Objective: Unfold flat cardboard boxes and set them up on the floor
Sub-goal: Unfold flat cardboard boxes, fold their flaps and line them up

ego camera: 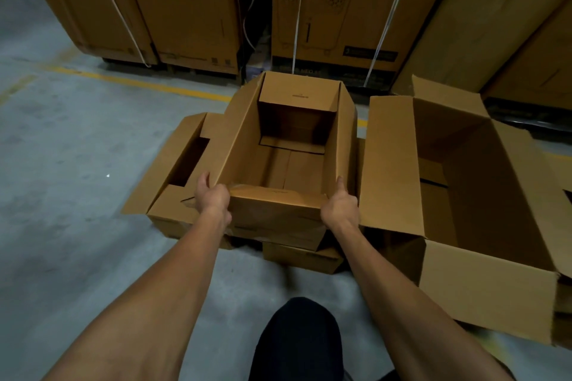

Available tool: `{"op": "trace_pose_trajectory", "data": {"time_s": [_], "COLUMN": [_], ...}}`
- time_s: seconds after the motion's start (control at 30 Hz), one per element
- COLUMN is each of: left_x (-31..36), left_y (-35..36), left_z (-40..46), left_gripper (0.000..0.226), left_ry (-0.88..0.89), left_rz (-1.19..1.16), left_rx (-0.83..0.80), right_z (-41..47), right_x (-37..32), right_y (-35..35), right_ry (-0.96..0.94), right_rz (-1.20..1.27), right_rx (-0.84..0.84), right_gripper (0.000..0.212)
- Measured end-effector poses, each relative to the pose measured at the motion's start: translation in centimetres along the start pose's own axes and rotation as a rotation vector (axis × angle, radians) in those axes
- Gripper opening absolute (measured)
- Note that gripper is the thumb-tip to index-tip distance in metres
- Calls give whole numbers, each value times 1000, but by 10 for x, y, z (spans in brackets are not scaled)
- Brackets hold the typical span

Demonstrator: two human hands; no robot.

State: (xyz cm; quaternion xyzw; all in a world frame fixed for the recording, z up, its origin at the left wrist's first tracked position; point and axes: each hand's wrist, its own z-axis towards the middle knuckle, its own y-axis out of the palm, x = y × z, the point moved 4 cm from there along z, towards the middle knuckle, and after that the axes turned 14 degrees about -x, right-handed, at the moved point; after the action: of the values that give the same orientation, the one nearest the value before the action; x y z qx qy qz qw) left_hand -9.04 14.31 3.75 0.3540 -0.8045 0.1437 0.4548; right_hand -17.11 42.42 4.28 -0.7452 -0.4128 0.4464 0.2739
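Note:
I hold an opened brown cardboard box [238, 139] in front of me, its top flaps standing up and its inside showing. My left hand [213, 196] grips its near left corner. On the near right corner sits my right hand [340, 206], thumb up along the side wall. The box rests over other cardboard boxes: one with an open slot [173, 164] at the left and a lower box [301, 257] under the near edge. To the right, a larger set-up box [483, 182] stands on the floor with its flaps spread.
Tall strapped cartons [192, 9] on pallets line the back, more cartons [495, 25] at back right. A yellow line [139, 83] crosses the grey concrete floor [62, 195]. My dark-clad knee [298, 340] is at the bottom centre.

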Motion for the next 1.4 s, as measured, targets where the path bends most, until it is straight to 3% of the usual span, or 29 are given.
{"op": "trace_pose_trajectory", "data": {"time_s": [0.2,0.6,0.83,1.1,1.27,1.4], "left_x": [28,102,84,39,16,-1], "left_y": [3,26,31,29,28,22], "left_z": [-10,-66,-87,-66,-43,-33], "left_gripper": [68,72,74,73,71,68], "left_ry": [103,244,162,67,14,41], "left_rz": [-69,-146,-138,-61,-55,-37], "left_rx": [51,-32,-69,-61,-72,-63], "right_z": [-6,-31,-63,-52,-31,-24], "right_x": [-19,-59,-36,-5,-1,-2], "right_y": [-26,-124,-138,-101,-80,-65], "right_ry": [-95,-227,-210,-153,-140,-111], "right_rz": [56,121,119,95,30,-21], "right_rx": [43,114,95,-23,-35,-76], "right_gripper": [77,68,70,71,59,69]}}
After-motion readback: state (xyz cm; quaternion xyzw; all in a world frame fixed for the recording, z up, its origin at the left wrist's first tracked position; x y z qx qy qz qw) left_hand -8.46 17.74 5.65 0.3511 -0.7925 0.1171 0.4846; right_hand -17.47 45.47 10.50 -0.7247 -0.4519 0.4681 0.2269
